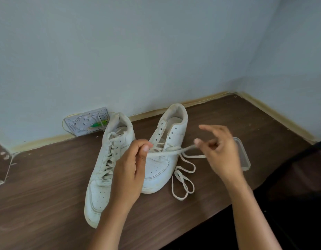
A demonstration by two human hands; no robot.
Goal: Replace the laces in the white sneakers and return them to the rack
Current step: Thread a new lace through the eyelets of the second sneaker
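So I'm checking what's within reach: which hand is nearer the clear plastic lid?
Right. The right hand hovers partly over the clear plastic lid, while the left hand sits across the sneakers, well to the lid's left.

We see soft, even daylight on the pale wall (138, 51) — shadows stay faint. The right hand (221, 152) is motion-blurred, and wide-angle distortion bends the edges — the lower right corner falls dark.

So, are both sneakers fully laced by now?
No, the left sneaker is laced, but the right sneaker has empty upper eyelets, and its lace trails loose on the table.
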